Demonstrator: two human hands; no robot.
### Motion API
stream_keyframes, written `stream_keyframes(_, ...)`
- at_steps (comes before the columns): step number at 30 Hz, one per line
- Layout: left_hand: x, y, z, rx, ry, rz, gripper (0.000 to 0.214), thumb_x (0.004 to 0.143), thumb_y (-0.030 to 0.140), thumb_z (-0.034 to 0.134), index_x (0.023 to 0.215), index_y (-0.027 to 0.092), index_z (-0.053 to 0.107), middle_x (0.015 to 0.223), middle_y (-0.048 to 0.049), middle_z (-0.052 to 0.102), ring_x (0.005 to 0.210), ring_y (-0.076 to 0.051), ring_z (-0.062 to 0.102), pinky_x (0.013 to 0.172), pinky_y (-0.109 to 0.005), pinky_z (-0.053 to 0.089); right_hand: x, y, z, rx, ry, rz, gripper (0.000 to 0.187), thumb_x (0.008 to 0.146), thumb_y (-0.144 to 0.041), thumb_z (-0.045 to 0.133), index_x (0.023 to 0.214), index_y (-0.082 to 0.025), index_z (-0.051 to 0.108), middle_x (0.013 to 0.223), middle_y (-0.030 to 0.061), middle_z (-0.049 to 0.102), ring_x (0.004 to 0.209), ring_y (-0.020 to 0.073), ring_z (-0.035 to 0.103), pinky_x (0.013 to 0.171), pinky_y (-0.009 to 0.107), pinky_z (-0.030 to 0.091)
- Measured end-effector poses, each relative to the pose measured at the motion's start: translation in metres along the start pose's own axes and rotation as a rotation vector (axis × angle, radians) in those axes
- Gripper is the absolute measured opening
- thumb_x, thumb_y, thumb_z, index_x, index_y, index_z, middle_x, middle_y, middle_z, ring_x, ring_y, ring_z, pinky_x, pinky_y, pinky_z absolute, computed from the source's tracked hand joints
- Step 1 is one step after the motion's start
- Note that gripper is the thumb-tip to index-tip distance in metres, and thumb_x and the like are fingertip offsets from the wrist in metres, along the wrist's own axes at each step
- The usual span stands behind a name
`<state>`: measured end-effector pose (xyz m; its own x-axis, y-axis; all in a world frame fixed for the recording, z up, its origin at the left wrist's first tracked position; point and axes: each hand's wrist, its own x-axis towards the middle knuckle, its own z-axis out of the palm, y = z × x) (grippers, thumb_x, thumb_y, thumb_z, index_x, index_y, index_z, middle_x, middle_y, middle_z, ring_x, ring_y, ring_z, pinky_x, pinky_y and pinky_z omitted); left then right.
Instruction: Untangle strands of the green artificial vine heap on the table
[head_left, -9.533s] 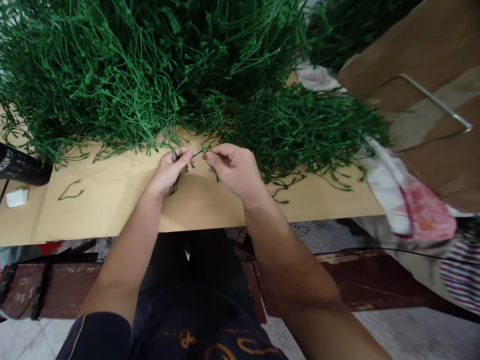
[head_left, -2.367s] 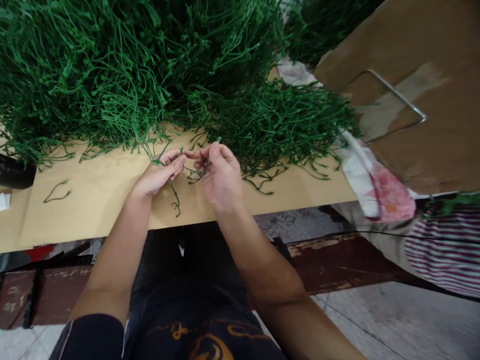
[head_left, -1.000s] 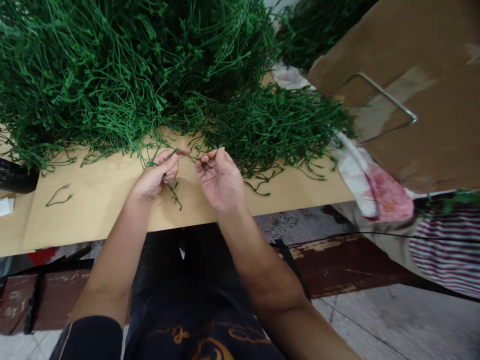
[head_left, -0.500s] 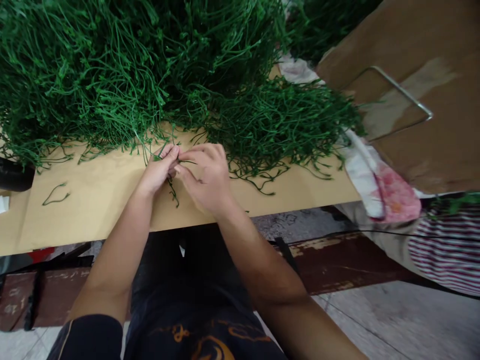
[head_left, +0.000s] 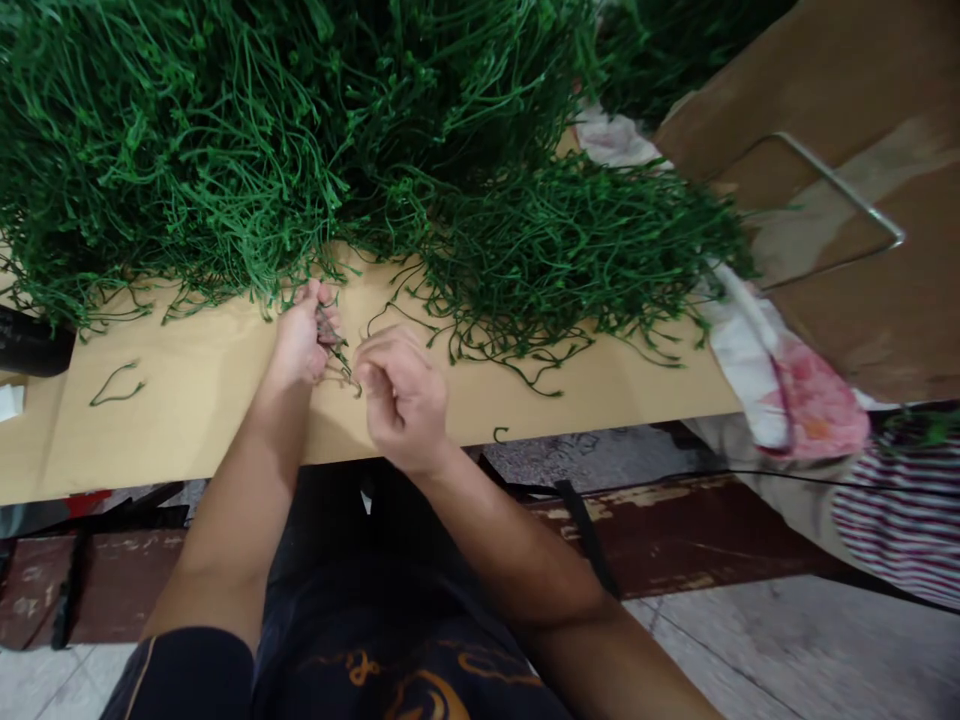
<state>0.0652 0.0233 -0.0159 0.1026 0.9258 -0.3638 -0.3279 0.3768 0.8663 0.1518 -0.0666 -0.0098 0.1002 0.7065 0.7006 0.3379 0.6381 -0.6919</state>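
Note:
My left hand is closed around a small bunch of thin green stems just in front of the big heap of green stems. My right hand sits close beside it, nearer to me, with its fingers curled and pinching the lower end of the same stems. Both hands rest over the tan tabletop. A second, lower heap of green stems spreads to the right of my hands.
A loose green stem lies on the table to the left, near a black object and a white scrap. A brown cardboard sheet with a metal wire stands at right, over pink-and-white cloth.
My right hand has drawn back towards me and down from the left hand's fingertips. My left hand has shifted slightly up towards the heap, still gripping the stems.

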Motion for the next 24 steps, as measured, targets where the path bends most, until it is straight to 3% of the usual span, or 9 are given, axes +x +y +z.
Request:
stream_keyframes(3, 0.002, 0.001, -0.003, 0.02, -0.004, 0.073, 0.033, 0.092, 0.032, 0.044, 0.063, 0.018, 0.037, 0.048, 0.0083, 0.024, 0.036, -0.001, 0.022, 0.037, -0.017, 0.016, 0.007, -0.004, -0.002, 0.022, -0.037, 0.002, 0.021, 0.092, -0.027, 0.039, 0.073, -0.023, 0.048, 0.073, 0.0024, 0.054, 0.075, 0.0155, 0.052, 0.073, 0.034, 0.043)
stream_keyframes(6, 0.0, -0.002, -0.005, 0.083, -0.072, 0.074, 0.036, 0.087, 0.041, 0.051, 0.063, 0.018, 0.039, 0.047, 0.0086, 0.022, 0.035, -0.001, 0.019, 0.036, -0.018, 0.014, 0.013, 0.014, -0.005, -0.094, -0.02, 0.144, 0.009, 0.086, -0.031, 0.051, 0.082, -0.022, 0.053, 0.084, 0.0039, 0.055, 0.079, 0.0161, 0.052, 0.071, 0.033, 0.045)
stream_keyframes(9, -0.003, -0.005, -0.005, 0.121, -0.133, 0.038, 0.041, 0.082, 0.05, 0.054, 0.062, 0.018, 0.039, 0.046, 0.0091, 0.02, 0.033, -0.001, 0.017, 0.036, -0.018, 0.012, 0.013, 0.032, -0.004, -0.184, -0.042, 0.261, 0.018, 0.078, -0.033, 0.062, 0.091, -0.022, 0.056, 0.093, 0.0047, 0.055, 0.077, 0.0153, 0.052, 0.069, 0.032, 0.047)
stream_keyframes(14, -0.005, -0.005, -0.005, 0.109, -0.194, 0.015, 0.037, 0.085, 0.045, 0.052, 0.064, 0.018, 0.038, 0.045, 0.0099, 0.021, 0.032, 0.0, 0.018, 0.037, -0.016, 0.011, 0.008, 0.042, 0.0, -0.2, -0.082, 0.355, 0.006, 0.078, -0.023, 0.061, 0.083, -0.021, 0.058, 0.084, 0.002, 0.056, 0.066, 0.0122, 0.049, 0.066, 0.031, 0.045)
stream_keyframes(16, -0.005, -0.004, -0.005, 0.115, -0.206, -0.005, 0.035, 0.088, 0.041, 0.049, 0.064, 0.017, 0.039, 0.043, 0.0101, 0.02, 0.032, 0.0, 0.018, 0.037, -0.015, 0.013, 0.009, 0.042, 0.001, -0.229, -0.099, 0.349, 0.004, 0.078, -0.022, 0.06, 0.076, -0.021, 0.058, 0.076, 0.0007, 0.054, 0.065, 0.0126, 0.047, 0.066, 0.03, 0.043)
stream_keyframes(19, -0.004, -0.004, -0.006, 0.117, -0.235, -0.001, 0.033, 0.089, 0.038, 0.048, 0.064, 0.017, 0.039, 0.043, 0.0097, 0.022, 0.032, -0.001, 0.022, 0.037, -0.015, 0.014, 0.012, 0.043, 0.0, -0.248, -0.122, 0.294, 0.015, 0.083, -0.024, 0.055, 0.069, -0.021, 0.055, 0.069, 0.0001, 0.05, 0.067, 0.0136, 0.046, 0.068, 0.031, 0.041)
stream_keyframes(24, -0.001, -0.009, -0.005, 0.087, -0.255, 0.006, 0.032, 0.085, 0.033, 0.055, 0.064, 0.018, 0.037, 0.046, 0.0096, 0.021, 0.034, 0.0, 0.02, 0.037, -0.015, 0.012, 0.013, 0.046, 0.005, -0.207, 0.01, 0.155, 0.02, 0.089, -0.028, 0.046, 0.071, -0.022, 0.055, 0.083, 0.0045, 0.056, 0.082, 0.0169, 0.054, 0.076, 0.034, 0.044)
